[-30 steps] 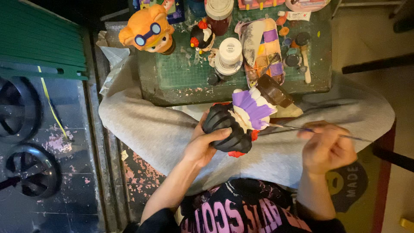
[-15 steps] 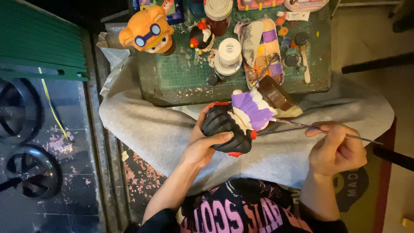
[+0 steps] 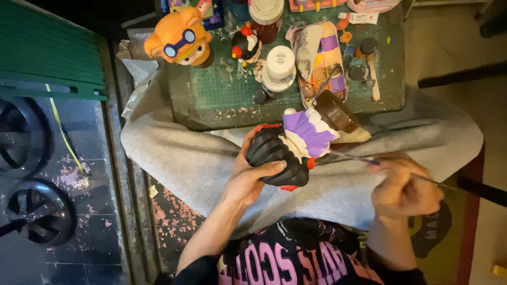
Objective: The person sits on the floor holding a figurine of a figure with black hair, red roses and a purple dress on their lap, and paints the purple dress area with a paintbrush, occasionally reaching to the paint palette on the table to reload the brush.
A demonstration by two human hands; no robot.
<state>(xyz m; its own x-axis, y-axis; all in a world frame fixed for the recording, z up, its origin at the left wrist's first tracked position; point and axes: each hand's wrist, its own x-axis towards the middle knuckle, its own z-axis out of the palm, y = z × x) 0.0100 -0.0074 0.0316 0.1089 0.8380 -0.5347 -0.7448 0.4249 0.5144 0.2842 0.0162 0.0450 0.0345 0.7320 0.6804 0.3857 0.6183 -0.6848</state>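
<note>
Figurine (image 3: pixel 289 150) sits gripped in your left hand (image 3: pixel 248 177) near the bench (image 3: pixel 222 113) edge; right hand (image 3: pixel 404 190), blurred, pinches a thin brush (image 3: pixel 359 158).

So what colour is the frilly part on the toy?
Purple and white frill, clearest from the head camera.

Right hand (image 3: pixel 404 192) is motion-blurred — its thin brush (image 3: pixel 364 160) too (bristle tip indistinct).
</note>
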